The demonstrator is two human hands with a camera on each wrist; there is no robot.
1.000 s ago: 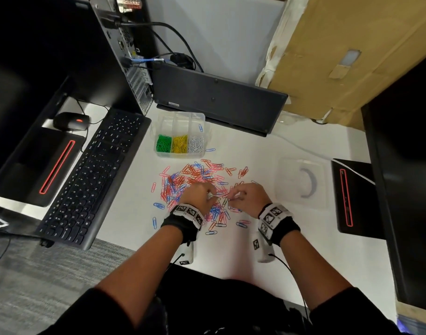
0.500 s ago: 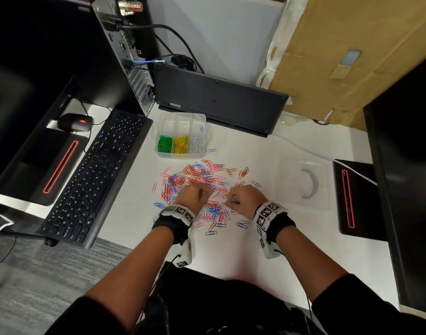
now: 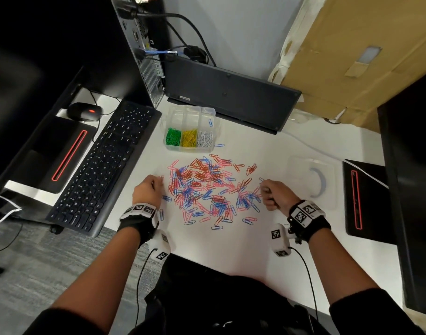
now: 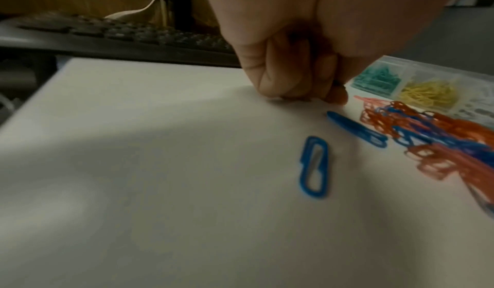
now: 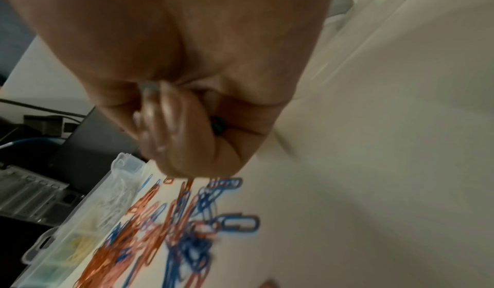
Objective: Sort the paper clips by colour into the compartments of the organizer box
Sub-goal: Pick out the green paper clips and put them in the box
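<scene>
Paper clips (image 3: 207,189) (red, pink, blue) lie tangled; both hands' fingers (image 4: 270,77) curl, contents unclear.

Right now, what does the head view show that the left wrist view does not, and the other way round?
Only the head view shows both hands, the left hand and the right hand, at opposite edges of the pile of clips, plus the clear lid and the mouse. Only the left wrist view shows the left hand's curled fingers from below, fingertips at the desk. Both show the organizer box with green, yellow and white clips, and the keyboard.
</scene>
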